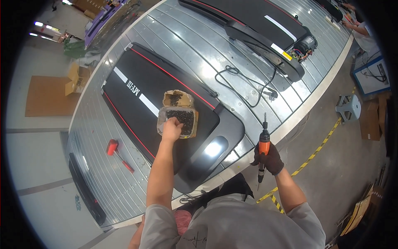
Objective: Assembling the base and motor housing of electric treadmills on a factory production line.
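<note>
My bare left hand (173, 128) reaches into an open, worn cardboard box with two compartments. Its fingertips are pinched together among small black screws (186, 118); whatever lies between them is hidden. That box (195, 133) rests on a black treadmill (128, 101) with red side stripes and a dark grey motor cover (232, 124). Out to the right, past the table's near edge, my gloved right hand (273, 159) is wrapped round an orange and black power screwdriver (264, 146). The tool's bit points away from me.
Farther back, another treadmill (253, 18) has its motor (307, 43) exposed. A black power cord (248, 104) trails across the slatted metal table (186, 45). At left lie a red-headed mallet (112, 147) and a long black part (85, 189). A stool (349, 107) stands right; another person works far right.
</note>
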A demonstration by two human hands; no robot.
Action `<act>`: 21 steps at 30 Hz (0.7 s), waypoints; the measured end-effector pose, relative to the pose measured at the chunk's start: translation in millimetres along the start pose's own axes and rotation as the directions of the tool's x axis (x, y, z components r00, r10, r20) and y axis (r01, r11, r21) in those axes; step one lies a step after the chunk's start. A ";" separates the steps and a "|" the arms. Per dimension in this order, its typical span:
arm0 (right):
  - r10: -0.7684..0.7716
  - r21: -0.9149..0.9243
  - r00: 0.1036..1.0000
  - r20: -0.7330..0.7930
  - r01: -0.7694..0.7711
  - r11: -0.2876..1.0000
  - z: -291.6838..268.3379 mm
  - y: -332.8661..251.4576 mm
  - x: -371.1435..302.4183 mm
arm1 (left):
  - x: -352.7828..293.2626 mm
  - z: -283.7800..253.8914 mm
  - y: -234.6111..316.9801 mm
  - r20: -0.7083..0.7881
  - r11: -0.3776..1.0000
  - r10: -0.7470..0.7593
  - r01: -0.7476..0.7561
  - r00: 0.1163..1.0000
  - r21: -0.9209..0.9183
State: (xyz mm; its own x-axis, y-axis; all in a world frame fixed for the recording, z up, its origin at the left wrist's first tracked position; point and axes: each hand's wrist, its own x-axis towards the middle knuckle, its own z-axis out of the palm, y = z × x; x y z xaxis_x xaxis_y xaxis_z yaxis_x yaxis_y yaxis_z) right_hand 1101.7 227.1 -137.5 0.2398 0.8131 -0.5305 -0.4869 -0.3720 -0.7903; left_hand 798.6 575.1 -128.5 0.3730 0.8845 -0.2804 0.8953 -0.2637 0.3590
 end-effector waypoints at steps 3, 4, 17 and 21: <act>0.052 -0.048 0.991 0.125 -0.046 0.998 11.5 2.5 -4.8 | -9.0 -4.3 -0.6 -0.074 0.998 0.067 -0.067 0.995 0.003; 0.053 -0.049 0.990 0.129 -0.047 0.998 17.7 -0.2 -6.3 | -14.9 -4.4 -2.5 -0.076 0.998 0.062 -0.062 0.995 0.003; 0.255 -0.818 0.859 0.444 0.272 0.507 166.0 -57.7 -54.3 | -201.6 -11.0 15.3 0.452 -0.422 -0.029 0.399 0.891 -0.814; 0.233 -0.842 0.881 0.412 0.270 0.466 194.6 -43.9 -73.6 | -224.7 -18.9 -13.3 0.441 -0.453 0.010 0.398 0.897 -0.798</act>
State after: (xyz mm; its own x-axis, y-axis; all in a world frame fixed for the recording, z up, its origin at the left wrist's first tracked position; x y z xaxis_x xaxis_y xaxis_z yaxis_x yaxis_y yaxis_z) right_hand 942.0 270.7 -4.1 -0.2477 0.8143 -0.5250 0.5453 -0.3307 -0.7702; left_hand 698.3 387.1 -53.4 0.4511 0.6210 -0.6409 -0.4514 0.7783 0.4364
